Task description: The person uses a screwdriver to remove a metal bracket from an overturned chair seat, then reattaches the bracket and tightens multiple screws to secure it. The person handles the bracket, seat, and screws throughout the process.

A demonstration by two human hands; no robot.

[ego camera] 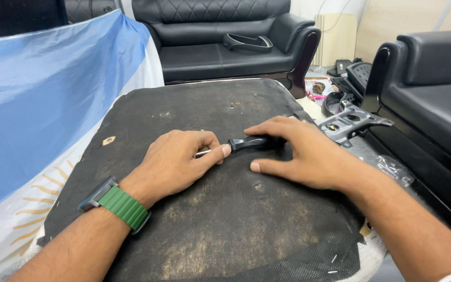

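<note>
Centrally, a screwdriver [244,144] with a black handle and a thin metal shaft lay across a dark, worn fabric-covered seat base [220,230], held between both hands. The left hand [176,159] rested knuckles-up on the fabric, fingers curled, thumb and forefinger pinched on the shaft near its tip; the tip itself was hidden under the fingers. The right hand [301,151] covered the far end of the handle, fingers folded over it and thumb stretched along the fabric just below, so the handle was gripped from above. A watch with a green band [118,204] sat on the left wrist.

Surroundings: a blue and white cloth with a yellow ray pattern [37,99] lay to the left, passing under the seat base edge. A grey metal bracket with holes [351,122] sat just beyond the right hand, off the fabric. A black quilted sofa [220,42] stood behind, with a curved black plastic part [247,43] on its cushion. A second black sofa [434,94] stood on the right.
</note>
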